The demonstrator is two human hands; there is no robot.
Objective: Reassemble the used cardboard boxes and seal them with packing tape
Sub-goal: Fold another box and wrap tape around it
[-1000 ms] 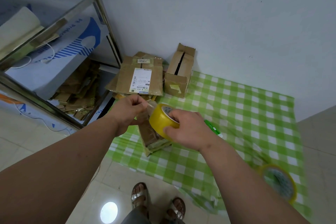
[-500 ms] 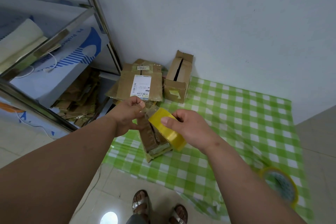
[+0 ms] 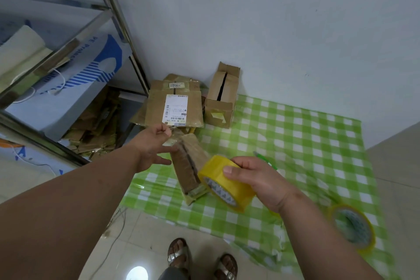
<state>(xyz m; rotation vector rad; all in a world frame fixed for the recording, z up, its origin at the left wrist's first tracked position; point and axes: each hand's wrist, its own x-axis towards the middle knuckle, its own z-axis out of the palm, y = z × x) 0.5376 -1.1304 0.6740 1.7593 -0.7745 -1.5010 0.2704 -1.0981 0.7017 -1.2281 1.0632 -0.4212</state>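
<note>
1. Right hand (image 3: pixel 261 179) at centre right of frame grips the yellow roll of clear packing tape (image 3: pixel 225 183), fingers (image 3: pixel 229 169) curled over its outer face, thumb side hidden.
2. Left hand (image 3: pixel 152 143) at centre of frame pinches the free end of the clear tape strip (image 3: pixel 170 136) between thumb and forefinger; its other fingers are spread loose. The strip looks stretched from that pinch toward the roll, but it is nearly see-through, so the full run is hard to trace.
3. Under both hands a small brown cardboard box (image 3: pixel 189 166) lies on the green-and-white checked plastic sheet (image 3: pixel 295 143) on the floor. Its flaps are closed with a dark centre seam showing; old glossy tape is on it. No fresh strip laid along the seam yet, as far as visible.
4. Upper centre of frame, by the wall: a brown cardboard box standing on end with a slit seam (image 3: pixel 223 95); formed up, seam looks open, likely not sealed.
5. Left of it, a flattened brown cardboard box with a white shipping label (image 3: pixel 175 107) on top of other flat ones; not yet reassembled.
6. More flattened cardboard scraps (image 3: pixel 95 129) sit under the metal shelf rack (image 3: pixel 118 18) at left.
7. A second yellow tape roll (image 3: pixel 351 226) lies on the sheet at lower right, unused.
8. Judgement: early in the task. One box ready for taping, tape drawn; still left is pressing the strip down, cutting, then the pile.
</note>
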